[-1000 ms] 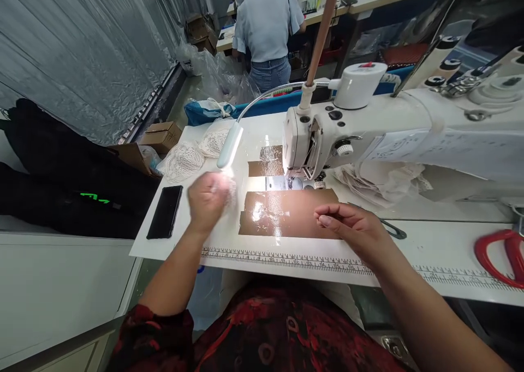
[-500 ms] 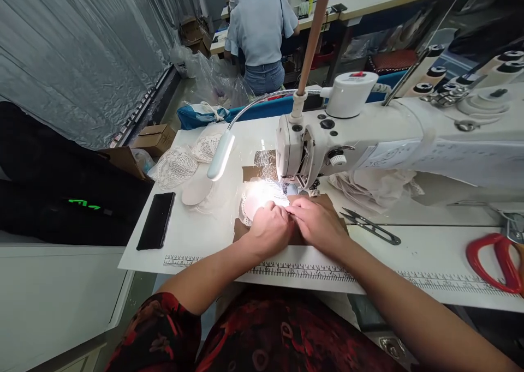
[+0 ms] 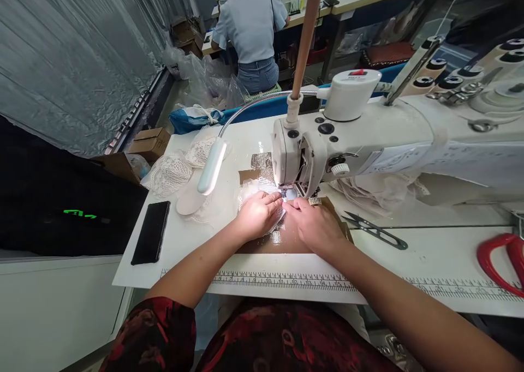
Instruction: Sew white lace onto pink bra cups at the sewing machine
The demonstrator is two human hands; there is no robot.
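A white lace bra cup (image 3: 249, 188) lies under the sewing machine's (image 3: 286, 156) needle area, brightly lit. Over its near side rests my left hand (image 3: 257, 215), its fingers closed on the fabric and their tips close to the presser foot (image 3: 287, 193). My right hand (image 3: 319, 227) is on the other side of the foot. Its thumb and index finger are pinched at the cup's edge, close to the left fingertips. Part of the cup is hidden beneath my left hand. Brown tape-like covering (image 3: 286, 244) lies on the table below both hands.
Left of the machine are more lace cups (image 3: 170, 173), a beige pad (image 3: 190, 202) and a black phone (image 3: 151, 233). To the right lie thread snips (image 3: 376, 231), red-handled scissors (image 3: 497, 260) and a fabric pile (image 3: 372, 192). A lamp (image 3: 212, 166) hangs over the table. Beyond it sits a person (image 3: 254, 28).
My left hand has shifted left and flattened over the lace cup, its fingers reaching toward the presser foot. The right hand stays near the foot. The view has shifted slightly.
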